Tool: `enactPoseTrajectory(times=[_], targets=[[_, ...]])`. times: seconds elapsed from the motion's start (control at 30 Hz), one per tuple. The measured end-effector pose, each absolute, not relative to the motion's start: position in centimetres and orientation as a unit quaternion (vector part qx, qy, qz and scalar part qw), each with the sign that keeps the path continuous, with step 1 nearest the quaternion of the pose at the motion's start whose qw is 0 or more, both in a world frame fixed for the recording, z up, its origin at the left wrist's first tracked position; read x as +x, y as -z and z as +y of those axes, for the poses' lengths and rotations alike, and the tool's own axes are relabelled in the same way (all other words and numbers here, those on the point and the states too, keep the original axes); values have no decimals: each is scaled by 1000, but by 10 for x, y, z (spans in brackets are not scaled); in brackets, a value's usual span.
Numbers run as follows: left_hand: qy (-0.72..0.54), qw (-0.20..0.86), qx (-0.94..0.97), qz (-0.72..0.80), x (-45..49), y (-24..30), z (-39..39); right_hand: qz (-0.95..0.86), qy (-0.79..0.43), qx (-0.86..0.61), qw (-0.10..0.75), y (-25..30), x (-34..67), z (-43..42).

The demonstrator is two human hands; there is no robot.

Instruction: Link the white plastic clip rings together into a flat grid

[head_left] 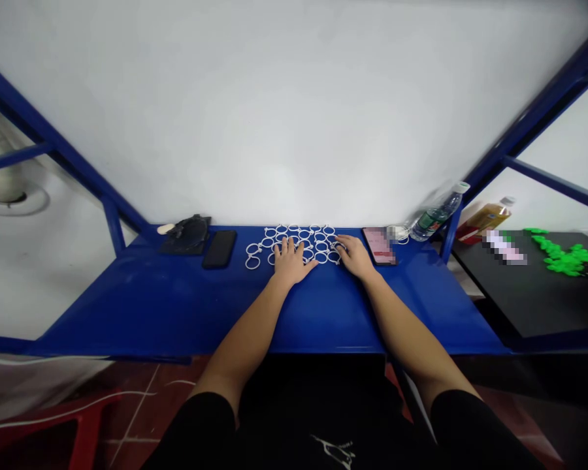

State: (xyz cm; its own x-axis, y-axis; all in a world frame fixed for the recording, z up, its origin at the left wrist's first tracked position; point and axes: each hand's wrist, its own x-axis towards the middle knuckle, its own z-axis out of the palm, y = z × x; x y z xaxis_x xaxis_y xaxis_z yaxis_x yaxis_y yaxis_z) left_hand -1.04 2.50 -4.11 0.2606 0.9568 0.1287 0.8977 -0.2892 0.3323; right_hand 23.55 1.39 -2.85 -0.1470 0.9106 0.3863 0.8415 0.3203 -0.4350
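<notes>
A mat of several linked white rings lies on the blue table against the white wall. My left hand rests flat on the rings, fingers stretched out and spread. My right hand sits at the mat's right edge, its fingers curled onto a ring there; whether it grips the ring is too small to tell.
A black phone and a dark folded cloth lie left of the rings. A phone with a lit red screen and a tilted water bottle are on the right. A black table with green pieces stands farther right.
</notes>
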Motion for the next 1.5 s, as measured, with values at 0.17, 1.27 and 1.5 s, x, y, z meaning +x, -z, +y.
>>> enactPoseTrajectory(times=[0.17, 1.27, 1.5], targets=[[-199, 77, 788, 577, -11, 37, 22, -790, -80, -561, 234, 17, 243, 5], [-495, 184, 768, 362, 3, 23, 9, -649, -290, -488, 506, 9, 191, -20], [-491, 234, 765, 344, 3, 22, 8, -655, -334, -471, 486, 3, 196, -21]])
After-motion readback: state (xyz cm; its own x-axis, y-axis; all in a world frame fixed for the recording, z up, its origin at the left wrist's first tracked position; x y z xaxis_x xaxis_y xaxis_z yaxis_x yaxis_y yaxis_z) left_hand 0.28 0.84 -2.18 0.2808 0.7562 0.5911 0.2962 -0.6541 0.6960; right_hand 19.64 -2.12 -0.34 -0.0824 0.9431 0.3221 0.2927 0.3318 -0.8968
